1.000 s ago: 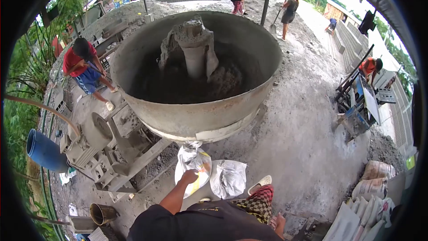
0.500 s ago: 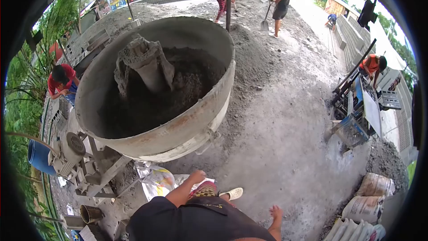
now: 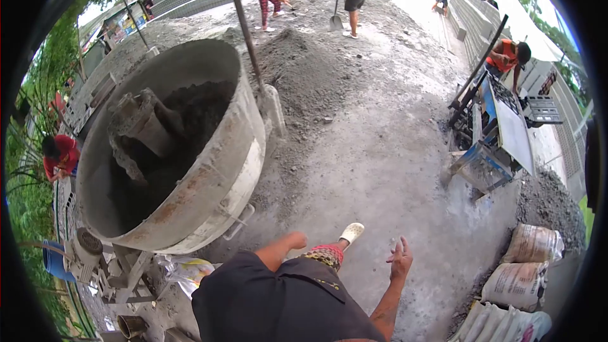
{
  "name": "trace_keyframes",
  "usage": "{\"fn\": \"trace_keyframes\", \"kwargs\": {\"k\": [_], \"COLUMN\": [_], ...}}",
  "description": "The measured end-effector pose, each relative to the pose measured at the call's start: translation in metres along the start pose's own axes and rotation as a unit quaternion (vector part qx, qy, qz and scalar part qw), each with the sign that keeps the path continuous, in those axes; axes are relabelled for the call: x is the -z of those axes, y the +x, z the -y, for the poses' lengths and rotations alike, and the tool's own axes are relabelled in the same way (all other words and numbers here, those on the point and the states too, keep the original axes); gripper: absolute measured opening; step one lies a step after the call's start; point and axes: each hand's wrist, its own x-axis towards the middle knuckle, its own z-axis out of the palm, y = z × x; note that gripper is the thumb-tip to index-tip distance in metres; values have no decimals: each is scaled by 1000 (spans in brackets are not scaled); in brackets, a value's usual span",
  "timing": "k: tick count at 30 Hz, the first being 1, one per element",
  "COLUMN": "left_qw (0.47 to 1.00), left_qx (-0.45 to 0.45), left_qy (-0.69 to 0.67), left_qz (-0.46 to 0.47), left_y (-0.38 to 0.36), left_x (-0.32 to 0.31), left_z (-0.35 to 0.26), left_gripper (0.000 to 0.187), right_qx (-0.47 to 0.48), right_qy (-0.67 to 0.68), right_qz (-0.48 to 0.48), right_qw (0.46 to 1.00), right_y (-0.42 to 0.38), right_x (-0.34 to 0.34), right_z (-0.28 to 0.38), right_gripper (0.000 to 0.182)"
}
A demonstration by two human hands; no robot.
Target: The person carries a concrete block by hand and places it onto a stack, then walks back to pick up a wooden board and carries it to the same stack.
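My left hand (image 3: 295, 239) hangs in front of my body with its fingers curled in, and I see nothing in it. My right hand (image 3: 400, 258) is held out over the grey ground, fingers apart and holding nothing. Left of my left hand stands a big round concrete mixer (image 3: 215, 193), its pan tilted in view. Dark grey mix (image 3: 199, 104) lies inside around a crusted central hub (image 3: 149, 128). Below my hands, one foot in a cream clog (image 3: 352, 232) is stretched forward.
A sand heap (image 3: 301, 69) rises beyond the mixer. One person holds a shovel (image 3: 336, 22); another bends nearby. At right, a person in orange stands at a blue-framed machine (image 3: 484, 174). Filled sacks (image 3: 516, 285) lie lower right. A person in red (image 3: 61, 155) is behind the mixer.
My view has shifted, so the mixer sits further left and the sand heap nearer. My foot has stepped forward. My right hand has swung up and forward; my left stays curled.
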Motion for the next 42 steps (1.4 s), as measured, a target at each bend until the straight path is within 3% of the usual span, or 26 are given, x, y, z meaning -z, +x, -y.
{"fn": "trace_keyframes", "kwargs": {"k": [1,4,6,8,10,14,16,17,18,19,20,21,22,23,26,27,28,29,30,31,32,33,37,39,41,42], "left_qw": [998,998,998,993,985,982,980,979,980,980,980,980,979,980,970,970,978,983,983,986,987,986,963,939,918,905], "left_qx": [-11,-63,15,-1,42,-56,-149,-158,-173,-185,-189,-193,-197,-197,-227,-228,-182,-135,-134,-120,-109,-115,-187,-245,-285,-297], "left_qy": [-52,15,-12,-15,-109,-78,28,31,24,16,14,18,22,23,75,71,82,95,95,60,23,14,37,70,101,120], "left_qz": [-15,21,61,118,124,165,125,126,95,64,63,50,38,28,47,44,57,75,84,100,112,117,191,232,255,279], "left_y": [20,116,152,197,254,390,465,503,542,575,604,633,662,683,735,745,746,746,756,767,782,801,900,947,1006,1028], "left_x": [19,1,59,108,135,170,190,195,200,202,203,204,203,198,173,172,175,182,182,177,170,166,132,126,132,130], "left_z": [-14,-2,-34,-55,-74,-93,-120,-133,-148,-166,-188,-214,-241,-266,-346,-387,-435,-479,-512,-546,-581,-616,-741,-793,-874,-909], "left_gripper": [24,24,20,18,17,21,27,27,29,31,31,31,30,30,30,30,29,29,29,29,29,29,31,31,30,30], "right_qx": [-2,-28,-87,-121,-133,-278,-310,-392,-256,-298,-354,-406,-442,-444,-507,-445,-359,-387,-386,-309,-297,-216,-182,-129,-129,-222], "right_qy": [7,-23,-67,-123,-194,-123,-128,-115,-300,-199,-230,-262,1,263,212,-5,-217,-324,-121,-226,-24,96,-40,51,111,117], "right_qz": [-12,-23,-39,-89,-205,-362,-407,-364,-252,-287,-228,-168,-279,-364,-359,-314,-251,-260,-405,-397,-410,-432,-374,-346,-387,-374], "right_qw": [1000,999,993,981,950,881,850,837,884,889,877,859,852,776,754,838,873,823,820,834,862,870,909,928,906,893], "right_y": [25,95,131,139,126,55,2,-18,-50,-65,-67,-58,-38,-20,72,99,132,167,204,238,279,318,423,453,452,444], "right_x": [16,77,117,159,200,252,268,276,285,288,293,307,324,339,437,483,526,571,609,648,684,718,841,872,901,910], "right_z": [-1,-6,-16,-40,-83,-150,-236,-232,-296,-343,-347,-339,-302,-278,-223,-217,-216,-236,-211,-187,-146,-118,-45,-37,-84,-100], "right_gripper": [38,36,34,35,36,34,30,28,23,16,14,14,16,17,20,19,18,21,26,26,27,32,39,43,38,39]}}
